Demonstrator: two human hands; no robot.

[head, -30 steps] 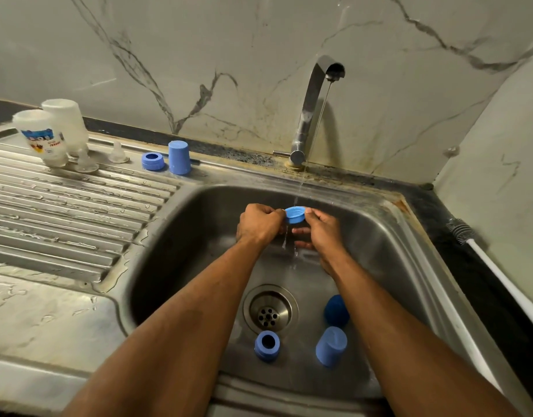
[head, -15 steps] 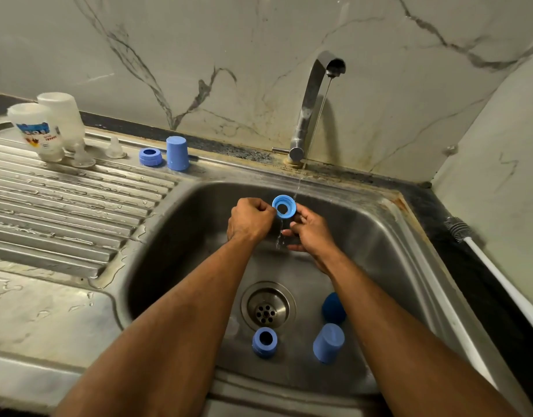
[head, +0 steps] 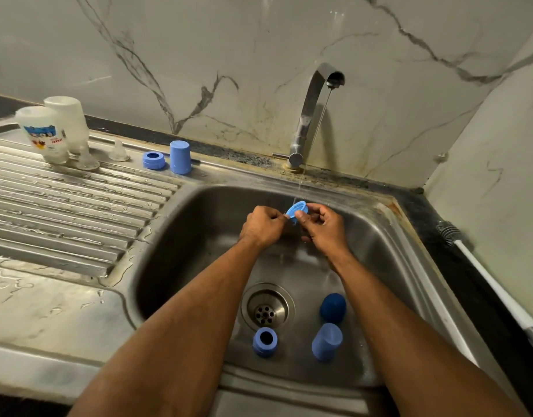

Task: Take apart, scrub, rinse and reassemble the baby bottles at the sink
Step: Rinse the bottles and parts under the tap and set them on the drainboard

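Head view. Blue ring [head: 296, 210] pinched between both hands over the sink [head: 180, 236], directly under the thin stream from the tap [head: 310, 115]. Left hand [head: 263, 225] clenched, thumb and forefinger nipping the ring's left edge; right hand [head: 324, 225] curled round its right and lower edge, thumb in front. Ring tilted, flat face turned up and toward the left hand, axis leaning back toward the tap; stream landing on its upper rim. Neither hand plainly nearer: ring sits between the two sets of fingertips, touching both, slightly above the knuckles.

Judged step: rinsing this ring, with the coming move likely a turn of it between the fingertips so water reaches the other face. Hinges on keeping the ring under the stream, which falls just behind the fingers.

Below the wrists, on the sink floor near the drain [head: 266, 310]: another ring [head: 265, 341], a cap [head: 327, 341] standing, and a darker blue cap [head: 333, 308] partly hidden by the right forearm — seemingly not yet rinsed.

Well left of the fingers, on the drainboard [head: 63, 212]: two bottles [head: 53, 130] upside down, two clear teats [head: 87, 159], one ring [head: 153, 160] and one cap [head: 180, 157]. Far right of the fingers, a brush [head: 485, 275] on the counter.
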